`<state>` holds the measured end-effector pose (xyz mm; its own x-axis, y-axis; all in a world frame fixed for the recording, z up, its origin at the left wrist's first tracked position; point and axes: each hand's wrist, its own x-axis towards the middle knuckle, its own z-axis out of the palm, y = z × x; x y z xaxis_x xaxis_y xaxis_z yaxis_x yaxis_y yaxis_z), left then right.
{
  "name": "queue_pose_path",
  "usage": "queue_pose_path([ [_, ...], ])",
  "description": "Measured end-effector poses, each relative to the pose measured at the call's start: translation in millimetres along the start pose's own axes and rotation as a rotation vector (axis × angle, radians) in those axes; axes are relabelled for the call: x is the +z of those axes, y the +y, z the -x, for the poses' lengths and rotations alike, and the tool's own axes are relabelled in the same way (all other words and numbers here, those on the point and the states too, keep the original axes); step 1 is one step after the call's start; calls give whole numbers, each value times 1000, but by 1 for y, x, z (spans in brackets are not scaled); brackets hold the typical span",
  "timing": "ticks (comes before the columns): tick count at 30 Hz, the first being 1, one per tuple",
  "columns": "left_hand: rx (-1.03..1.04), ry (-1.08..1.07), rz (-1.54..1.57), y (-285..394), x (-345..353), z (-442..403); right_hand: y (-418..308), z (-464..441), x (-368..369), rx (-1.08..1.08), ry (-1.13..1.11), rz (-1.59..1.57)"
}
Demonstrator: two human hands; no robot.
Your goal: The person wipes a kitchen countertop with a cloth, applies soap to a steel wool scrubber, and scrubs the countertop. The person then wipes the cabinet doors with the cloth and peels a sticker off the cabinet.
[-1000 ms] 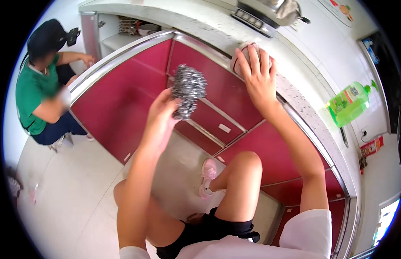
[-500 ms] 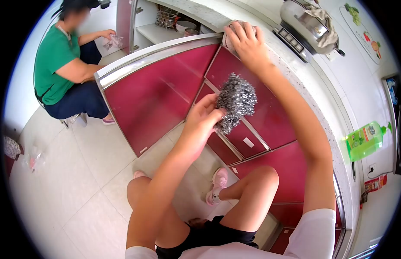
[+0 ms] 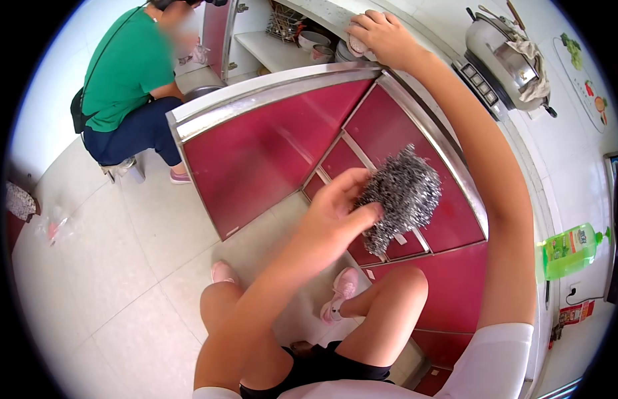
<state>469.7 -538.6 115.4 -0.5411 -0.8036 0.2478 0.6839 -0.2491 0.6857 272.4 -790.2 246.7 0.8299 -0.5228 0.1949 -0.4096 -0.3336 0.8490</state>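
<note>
While the left hand (image 3: 339, 216) grips a silvery wire scrubber (image 3: 403, 199) right of the frame's center, thumb and fingers closed on its left side, the right hand (image 3: 389, 41) curls its fingers over a partly hidden pale pink bundle (image 3: 356, 45) on the countertop (image 3: 325, 20), top center. A co-worker (image 3: 126, 73) in green sits at upper left, beyond an open red cabinet door (image 3: 262, 149).

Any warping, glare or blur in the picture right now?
In the head view throughout: fisheye warping with black corners; pale reflections on the red cabinet door; a blurred patch on the person in green; the silvery scourer in the left hand looks fairly sharp.
</note>
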Motion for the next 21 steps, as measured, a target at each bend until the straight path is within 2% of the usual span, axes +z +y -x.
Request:
queue_pose_path([
  [2, -1, 3, 66, -1, 2, 1, 1, -19, 12, -3, -65, 35],
  [7, -28, 1, 36, -2, -2, 0, 0, -56, 31, -54, 83, 21],
  [10, -11, 89, -46, 6, -10, -6, -7, -66, 47, -19, 93, 107],
  [13, -18, 107, 38, 10, -13, -8, -14, -84, 69, 17, 25, 185],
  [14, -20, 118, 92, 11, -15, -11, -14, -87, 58, -6, -19, 159],
  [15, -40, 107, 92, 11, -14, -11, -8, -88, 56, 81, 6, 60],
  [17, -3, 91, 82, 11, -14, -11, 1, -100, 45, 257, 126, -154],
  [18, -1, 79, 108, 11, -18, -10, 12, -104, 36, 260, 148, -165],
  [20, 16, 55, 110, 14, -24, -9, 36, -96, 8, 504, 577, -450],
  [21, 36, 69, 76, 17, -25, -9, 42, -87, -19, 569, 654, -577],
])
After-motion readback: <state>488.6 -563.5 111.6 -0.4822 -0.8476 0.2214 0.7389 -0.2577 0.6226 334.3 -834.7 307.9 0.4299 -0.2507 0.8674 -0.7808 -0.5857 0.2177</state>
